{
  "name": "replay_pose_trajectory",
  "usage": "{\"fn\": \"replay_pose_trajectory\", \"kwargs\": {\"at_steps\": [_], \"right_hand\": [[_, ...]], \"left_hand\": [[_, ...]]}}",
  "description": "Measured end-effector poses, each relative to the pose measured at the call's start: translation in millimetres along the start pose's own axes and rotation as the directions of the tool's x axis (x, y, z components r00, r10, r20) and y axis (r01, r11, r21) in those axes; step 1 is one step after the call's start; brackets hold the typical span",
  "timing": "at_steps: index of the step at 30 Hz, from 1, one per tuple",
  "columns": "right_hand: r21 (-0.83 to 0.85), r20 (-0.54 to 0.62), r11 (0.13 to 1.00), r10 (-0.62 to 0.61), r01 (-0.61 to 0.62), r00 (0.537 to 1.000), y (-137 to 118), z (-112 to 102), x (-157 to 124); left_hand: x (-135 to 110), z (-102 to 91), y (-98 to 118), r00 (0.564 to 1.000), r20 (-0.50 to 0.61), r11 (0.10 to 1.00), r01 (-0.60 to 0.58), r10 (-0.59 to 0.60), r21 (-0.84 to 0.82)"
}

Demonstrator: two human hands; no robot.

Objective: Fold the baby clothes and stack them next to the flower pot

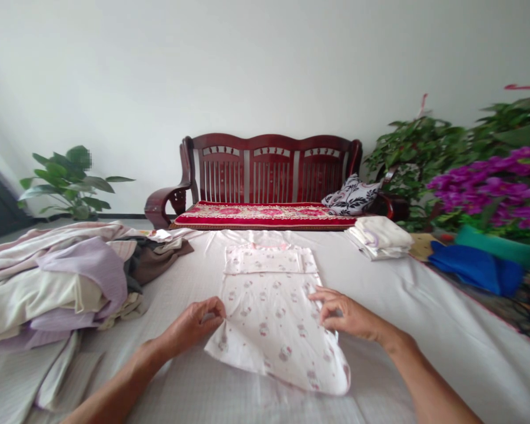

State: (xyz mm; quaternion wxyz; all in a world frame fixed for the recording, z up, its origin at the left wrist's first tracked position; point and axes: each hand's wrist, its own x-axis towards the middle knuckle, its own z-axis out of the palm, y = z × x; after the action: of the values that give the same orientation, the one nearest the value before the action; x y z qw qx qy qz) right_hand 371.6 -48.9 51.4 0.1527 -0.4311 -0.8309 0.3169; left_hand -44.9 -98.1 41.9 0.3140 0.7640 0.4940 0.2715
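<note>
A white garment (pixel 265 318) with a small printed cartoon pattern lies on the white cloth in front of me. Its far part is folded over into a flat band, and pinkish trim shows at the far edge. My left hand (pixel 205 318) pinches the garment's left side between thumb and fingers. On the opposite side my right hand (pixel 342 312) grips the right edge, with thumb and forefinger together and the other fingers stretched over the fabric. The near hem is slightly raised and curved between the two hands.
A loose heap of clothes (pixel 70 282) covers the left side. A folded stack (pixel 380 235) sits at the far right, near blue cloth (pixel 477 268) and purple flowers (pixel 494 185). Beyond stands a wooden bench (pixel 271 171) with a patterned cushion (pixel 353 197); a plant (pixel 73 182) is at left.
</note>
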Motion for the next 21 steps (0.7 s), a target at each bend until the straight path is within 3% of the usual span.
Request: {"fn": "replay_pose_trajectory", "kwargs": {"at_steps": [3,5,11,17,21], "right_hand": [[0.004,-0.078,1.000,-0.022,0.022,0.997,5,1,2],[0.006,-0.047,1.000,-0.022,0.022,0.999,9,-2,0],[-0.033,0.118,0.999,0.031,-0.027,0.993,19,-15,-12],[-0.105,0.115,0.994,0.029,-0.017,0.993,17,-14,-14],[-0.107,0.073,0.994,0.026,-0.018,0.997,10,-10,-11]], "left_hand": [[3,10.3,-6,0.991,-0.128,0.999,0.023,-0.029,-0.045],[5,13.7,-8,0.987,-0.155,0.997,0.036,-0.047,-0.075],[3,7.2,-2,0.999,-0.036,1.000,0.019,-0.019,-0.006],[2,7.8,11,0.994,0.006,0.968,-0.104,0.105,0.230],[3,12.9,11,0.992,-0.034,0.972,-0.113,0.122,0.206]]}}
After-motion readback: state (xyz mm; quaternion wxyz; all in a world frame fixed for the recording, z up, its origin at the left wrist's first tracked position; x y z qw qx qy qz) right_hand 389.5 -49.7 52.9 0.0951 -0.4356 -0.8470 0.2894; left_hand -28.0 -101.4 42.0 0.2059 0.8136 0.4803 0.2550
